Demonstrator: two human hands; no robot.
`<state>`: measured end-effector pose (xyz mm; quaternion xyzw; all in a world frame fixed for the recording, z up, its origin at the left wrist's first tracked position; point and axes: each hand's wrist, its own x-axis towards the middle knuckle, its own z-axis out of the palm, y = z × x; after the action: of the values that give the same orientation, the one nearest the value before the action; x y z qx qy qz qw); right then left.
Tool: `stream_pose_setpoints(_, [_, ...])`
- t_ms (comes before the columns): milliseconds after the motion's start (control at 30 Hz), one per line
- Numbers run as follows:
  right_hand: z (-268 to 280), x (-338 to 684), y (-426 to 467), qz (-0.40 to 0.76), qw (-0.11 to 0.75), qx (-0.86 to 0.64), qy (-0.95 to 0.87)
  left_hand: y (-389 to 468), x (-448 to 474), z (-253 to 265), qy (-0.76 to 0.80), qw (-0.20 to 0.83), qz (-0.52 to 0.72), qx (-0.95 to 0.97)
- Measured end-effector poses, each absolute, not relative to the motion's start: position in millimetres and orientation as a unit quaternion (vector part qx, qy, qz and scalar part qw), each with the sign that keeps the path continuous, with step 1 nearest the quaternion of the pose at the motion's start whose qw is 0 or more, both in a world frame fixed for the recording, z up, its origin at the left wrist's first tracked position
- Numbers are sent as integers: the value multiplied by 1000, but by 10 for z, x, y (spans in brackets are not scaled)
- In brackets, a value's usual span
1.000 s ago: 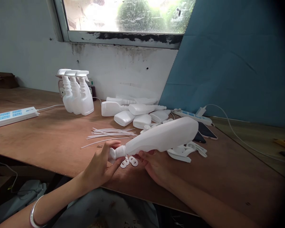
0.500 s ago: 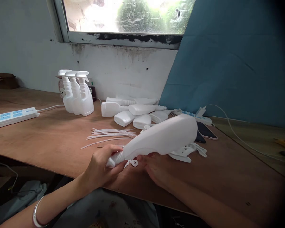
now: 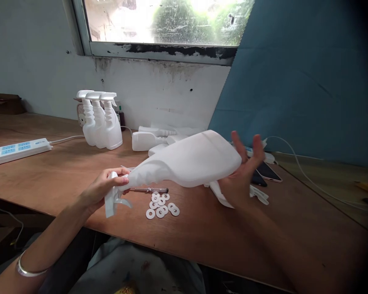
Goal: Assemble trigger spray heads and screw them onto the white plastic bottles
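Observation:
A white plastic spray bottle (image 3: 187, 159) lies tilted in the air, its base up to the right and its trigger head (image 3: 110, 200) at the lower left. My left hand (image 3: 102, 183) is closed around the neck, just by the head. At the base end, my right hand (image 3: 241, 171) has its fingers spread, with the palm against or very close to the bottle; contact is partly hidden. Below the bottle lie several white ring washers (image 3: 160, 211) and a thin screwdriver (image 3: 151, 190). White trigger parts (image 3: 259, 194) rest beyond my right wrist, partly covered.
Three spray bottles (image 3: 112, 128) with heads stand upright at the back left. Several headless bottles (image 3: 145, 141) lie by the wall. A power strip (image 3: 21, 149) sits at the left, and phones (image 3: 270, 171) and a cable lie at the right.
The bottle has turned and shifted left, bringing its trigger head into view. My left hand moved left with it; my right hand went from beneath the body to the base, fingers spreading.

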<state>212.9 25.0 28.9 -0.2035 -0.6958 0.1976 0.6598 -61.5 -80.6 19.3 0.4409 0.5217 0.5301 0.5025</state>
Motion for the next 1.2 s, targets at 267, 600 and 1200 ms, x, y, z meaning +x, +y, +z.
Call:
stream_pose_setpoints(267, [408,2450,446,5,610,-125,-782,-761,-608,153,489,566,509,425])
stream_pose_setpoints(600, [284,2494,513,1,615,-154,-773,-811,-557,172,529,442,544,479])
stream_pose_setpoints(1200, [245,2425,492,-28,580,18,-814,-721,-548,103,509,513,599,345])
